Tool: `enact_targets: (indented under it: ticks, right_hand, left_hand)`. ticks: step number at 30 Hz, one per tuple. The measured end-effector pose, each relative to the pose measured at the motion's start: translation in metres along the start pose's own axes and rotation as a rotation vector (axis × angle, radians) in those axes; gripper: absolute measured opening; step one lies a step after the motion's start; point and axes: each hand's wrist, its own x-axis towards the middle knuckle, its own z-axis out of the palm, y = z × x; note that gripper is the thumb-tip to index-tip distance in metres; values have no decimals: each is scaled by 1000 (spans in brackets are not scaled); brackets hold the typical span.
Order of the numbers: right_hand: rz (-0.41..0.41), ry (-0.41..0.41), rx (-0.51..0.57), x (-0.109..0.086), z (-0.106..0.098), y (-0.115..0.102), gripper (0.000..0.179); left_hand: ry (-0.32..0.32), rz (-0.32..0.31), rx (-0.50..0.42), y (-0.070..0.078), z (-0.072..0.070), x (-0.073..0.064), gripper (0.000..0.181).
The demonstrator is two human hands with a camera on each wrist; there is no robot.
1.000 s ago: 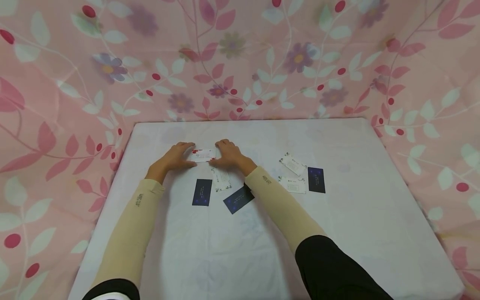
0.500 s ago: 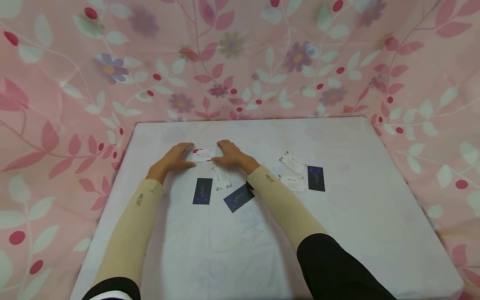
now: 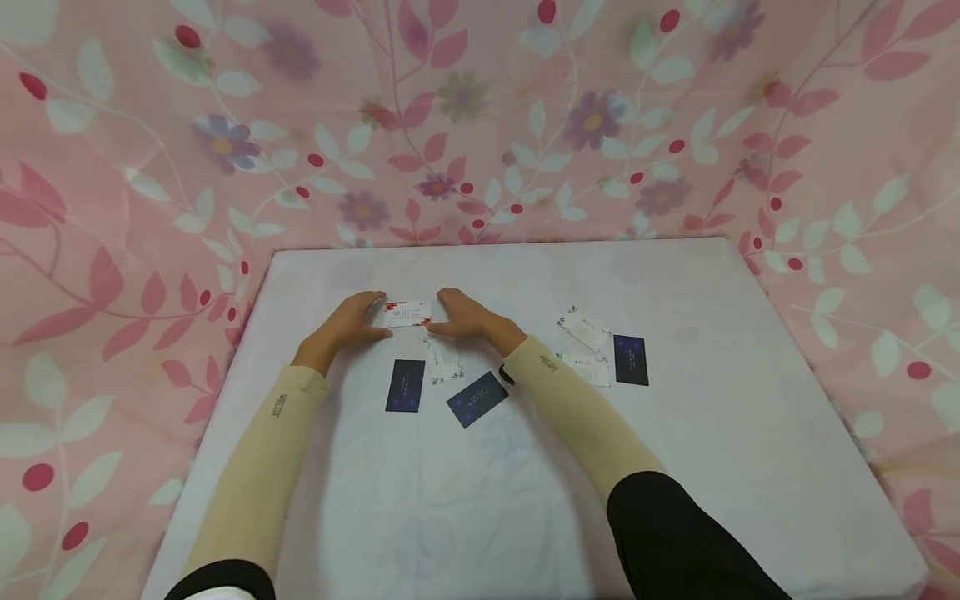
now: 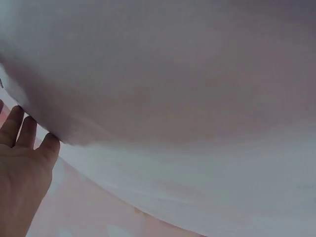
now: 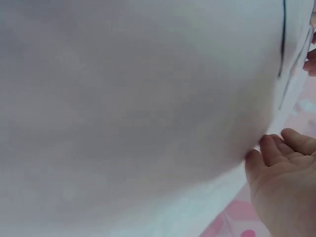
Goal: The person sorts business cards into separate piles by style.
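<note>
A white business card with red floral corners (image 3: 407, 314) lies flat toward the back left of the table in the head view. My left hand (image 3: 347, 327) rests at its left end, thumb and fingers spread apart. On the other side is my right hand (image 3: 474, 318), its thumb tip at the card's lower right corner and its fingers beyond the upper right one. Just below the card lies a white leaf-patterned card (image 3: 444, 360). The wrist views show the left hand (image 4: 24, 170) and right hand (image 5: 281, 173) with fingertips down at the white cloth.
Nearer me lie an upright dark blue card (image 3: 405, 386) and a slanted dark blue card (image 3: 477, 400). To the right, a tilted white card (image 3: 585, 330), another white card (image 3: 588, 369) and a dark blue card (image 3: 631, 360) sit together. Pink floral cloth (image 3: 480, 125) hangs behind the table.
My right hand has shifted slightly right, showing more of the red-flowered card's right end. The left hand and the cards stay about where they were.
</note>
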Motion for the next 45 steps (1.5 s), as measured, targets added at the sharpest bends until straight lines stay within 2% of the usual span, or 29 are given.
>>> enact_targets:
  ticks: [5, 8, 13, 16, 19, 23, 26, 28, 32, 34, 38, 45]
  right_hand:
    - [25, 13, -7, -18, -9, 0, 86]
    - [26, 55, -37, -32, -19, -1, 84]
    - [21, 141, -31, -58, -35, 7, 81]
    - [0, 191, -35, -74, -40, 20, 84]
    - [-21, 230, -78, -90, -43, 36, 91]
    - [-8, 248, -141, -109, -44, 57, 100]
    - [31, 246, -191, -122, -45, 71, 103]
    - [53, 249, -224, -130, -45, 80, 103]
    - [95, 261, -264, -148, -46, 98, 101]
    - [115, 276, -248, -158, -48, 108, 101]
    - [150, 295, -196, -177, -52, 126, 103]
    - [189, 315, -177, -199, -58, 150, 107]
  left_hand:
    - [21, 32, 50, 4, -3, -3, 84]
    - [40, 36, 76, 7, -5, -4, 86]
    - [147, 42, 114, 16, -6, -7, 96]
    - [209, 111, 151, 29, -5, -6, 101]
    - [228, 205, 198, 48, 1, -2, 105]
    - [197, 305, 282, 75, 17, 4, 104]
    - [149, 340, 358, 92, 31, 8, 100]
    - [131, 344, 402, 102, 39, 10, 97]
    - [142, 327, 436, 117, 49, 15, 94]
    - [143, 331, 436, 123, 52, 19, 93]
    - [103, 338, 418, 134, 60, 26, 92]
    - [53, 339, 399, 150, 71, 35, 88]
